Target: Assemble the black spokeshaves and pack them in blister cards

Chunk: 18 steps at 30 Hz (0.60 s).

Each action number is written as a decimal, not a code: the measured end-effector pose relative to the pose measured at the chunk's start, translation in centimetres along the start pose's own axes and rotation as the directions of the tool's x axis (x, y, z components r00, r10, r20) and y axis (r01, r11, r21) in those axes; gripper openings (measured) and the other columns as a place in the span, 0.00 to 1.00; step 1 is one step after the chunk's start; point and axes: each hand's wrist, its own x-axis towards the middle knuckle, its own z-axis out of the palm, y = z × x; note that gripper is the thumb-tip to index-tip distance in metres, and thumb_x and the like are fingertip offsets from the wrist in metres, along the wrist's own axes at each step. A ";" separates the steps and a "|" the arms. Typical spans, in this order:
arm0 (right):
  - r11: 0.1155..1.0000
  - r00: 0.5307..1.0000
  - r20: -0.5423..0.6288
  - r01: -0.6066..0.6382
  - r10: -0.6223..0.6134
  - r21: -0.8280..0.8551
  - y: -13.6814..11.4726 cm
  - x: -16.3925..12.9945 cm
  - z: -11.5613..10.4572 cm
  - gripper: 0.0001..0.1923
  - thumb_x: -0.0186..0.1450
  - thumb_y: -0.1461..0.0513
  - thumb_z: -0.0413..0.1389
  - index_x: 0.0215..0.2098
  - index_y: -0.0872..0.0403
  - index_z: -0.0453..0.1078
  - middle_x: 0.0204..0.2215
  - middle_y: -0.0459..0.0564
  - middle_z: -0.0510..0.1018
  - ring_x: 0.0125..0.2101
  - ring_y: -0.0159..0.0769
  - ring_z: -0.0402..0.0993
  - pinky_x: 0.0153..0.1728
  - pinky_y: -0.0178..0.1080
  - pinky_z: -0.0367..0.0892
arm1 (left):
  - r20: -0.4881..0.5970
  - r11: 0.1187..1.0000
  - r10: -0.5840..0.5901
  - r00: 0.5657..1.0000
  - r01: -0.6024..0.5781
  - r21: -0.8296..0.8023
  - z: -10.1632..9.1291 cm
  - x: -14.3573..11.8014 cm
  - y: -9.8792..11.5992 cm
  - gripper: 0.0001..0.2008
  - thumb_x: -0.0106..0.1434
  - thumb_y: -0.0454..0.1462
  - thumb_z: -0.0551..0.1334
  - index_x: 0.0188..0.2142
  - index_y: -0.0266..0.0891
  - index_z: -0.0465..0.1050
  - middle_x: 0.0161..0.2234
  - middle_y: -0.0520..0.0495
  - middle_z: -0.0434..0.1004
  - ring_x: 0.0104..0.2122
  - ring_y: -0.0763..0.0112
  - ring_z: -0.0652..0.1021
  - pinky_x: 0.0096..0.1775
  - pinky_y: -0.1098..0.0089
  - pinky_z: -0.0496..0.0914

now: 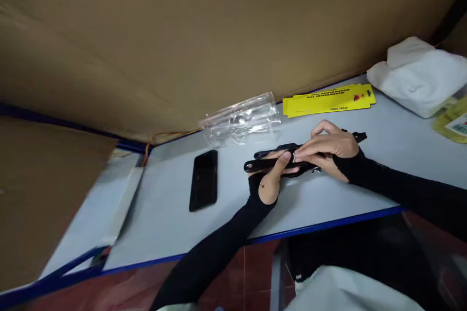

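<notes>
My left hand [275, 175] is closed around a black spokeshave [255, 164], its thumb pressed on top near the middle. My right hand [328, 146] meets it from the right, fingertips pinched at a small silver metal part [294, 157] on the tool's body. That part is too small to name surely. Other black tool pieces of like shape lie beneath and behind both hands, and one handle end [360, 136] sticks out past the right hand. Much of the held tool is covered by fingers.
Clear plastic blister packs [241, 119] lie at the table's back edge, beside yellow printed cards [328, 102]. A black phone [203, 180] rests at left. White bag-like material [419, 75] and a yellow packet [452, 121] are at the far right. Brown cardboard walls [200, 29] stand behind.
</notes>
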 end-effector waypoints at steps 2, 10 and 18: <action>1.000 1.000 -0.008 0.007 -0.007 -0.010 0.1 0.0 -0.1 0.02 0.68 0.63 0.67 0.37 0.49 0.84 0.33 0.43 0.88 0.36 0.34 0.71 0.35 0.36 0.73 | 0.009 1.000 0.008 1.000 -0.009 0.009 0.1 0.1 0.2 0.18 0.54 0.48 0.79 0.36 0.36 0.87 0.38 0.44 0.87 0.28 0.65 0.86 0.29 0.70 0.84; 0.996 0.998 0.047 0.051 -0.047 -0.076 0.2 -0.2 -0.5 0.03 0.71 0.61 0.64 0.39 0.50 0.81 0.33 0.48 0.86 0.39 0.39 0.72 0.38 0.42 0.72 | 0.003 0.996 0.078 0.997 -0.078 0.032 0.8 -0.4 0.6 0.17 0.54 0.49 0.79 0.35 0.38 0.87 0.34 0.46 0.85 0.28 0.64 0.86 0.28 0.69 0.84; 0.996 0.997 0.061 -0.032 0.037 -0.081 -0.3 -0.5 0.0 0.05 0.72 0.63 0.62 0.37 0.52 0.78 0.31 0.47 0.84 0.37 0.38 0.70 0.36 0.41 0.70 | 0.005 0.993 0.095 0.995 -0.095 0.071 1.0 -0.7 0.7 0.16 0.57 0.47 0.77 0.37 0.38 0.87 0.37 0.46 0.85 0.30 0.63 0.87 0.31 0.66 0.86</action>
